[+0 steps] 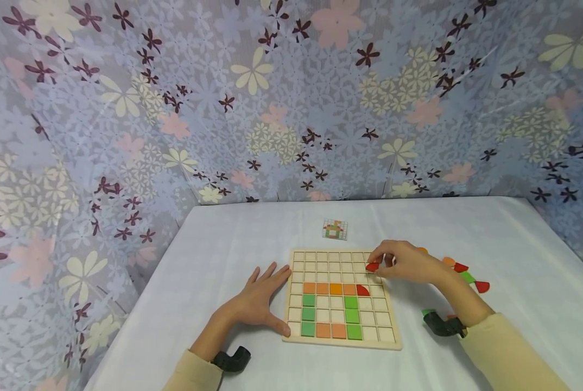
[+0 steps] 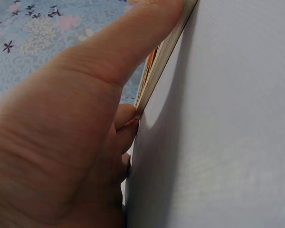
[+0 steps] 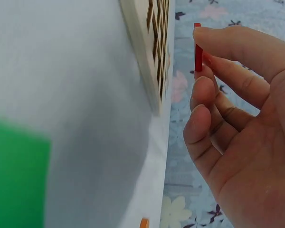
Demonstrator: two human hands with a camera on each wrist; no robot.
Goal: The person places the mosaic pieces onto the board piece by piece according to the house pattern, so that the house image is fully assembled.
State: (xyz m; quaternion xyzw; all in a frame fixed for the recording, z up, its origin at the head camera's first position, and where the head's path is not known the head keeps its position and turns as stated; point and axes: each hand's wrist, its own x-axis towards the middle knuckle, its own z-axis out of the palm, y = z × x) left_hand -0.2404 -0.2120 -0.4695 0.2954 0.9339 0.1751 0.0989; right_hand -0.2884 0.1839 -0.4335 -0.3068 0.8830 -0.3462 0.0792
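A wooden grid board [image 1: 342, 342] lies on the table, its cells partly filled with orange, green and red tiles. My left hand [image 1: 252, 301] rests at the board's left side with fingers spread, thumb and fingertips touching its edge [image 2: 157, 71]. Over the upper right cells, my right hand [image 1: 409, 262] pinches a red tile [image 1: 372, 267] with a curved side, between thumb and fingertips. Edge-on in the right wrist view, that thin red tile [image 3: 198, 53] is held apart from the board. Another red rounded tile [image 1: 362, 290] sits in a cell at the right end of the orange row.
A small pattern card [image 1: 335, 229] lies beyond the board. Loose tiles, among them a red one [image 1: 482, 286] and a green one [image 1: 467, 277], are scattered right of the board, partly behind my right arm. A flowered curtain [image 1: 282, 108] hangs behind the white table [image 1: 242, 233].
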